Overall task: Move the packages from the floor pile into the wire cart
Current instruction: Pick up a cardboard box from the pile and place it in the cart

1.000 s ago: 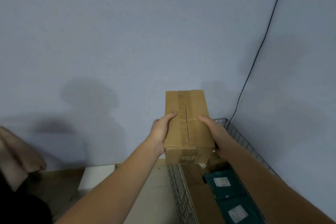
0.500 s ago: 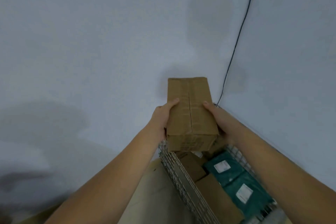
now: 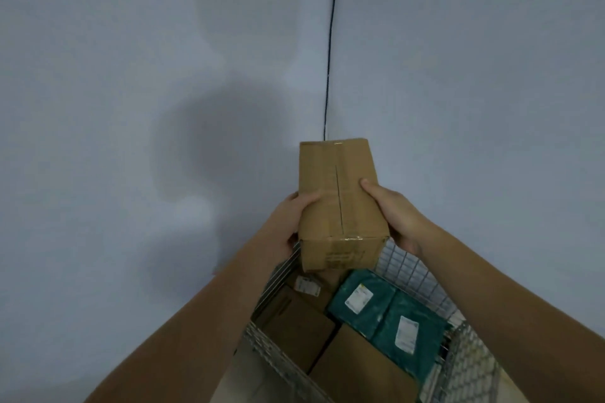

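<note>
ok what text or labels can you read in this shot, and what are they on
No text is sharp enough to quote.
Held box, near end: faint print, too blurred to read.
Upper teal bag: white label, print too small.
Lower teal bag: white label, print too small.
Brown box in cart, under the held box: small white label, unreadable.

A plain brown cardboard box (image 3: 339, 203), its top seam taped, was held lengthwise in the air above the far end of the wire cart (image 3: 412, 271). Inside the cart lay flat brown cartons (image 3: 296, 325) and two teal mailers (image 3: 386, 314) with white labels.
</note>
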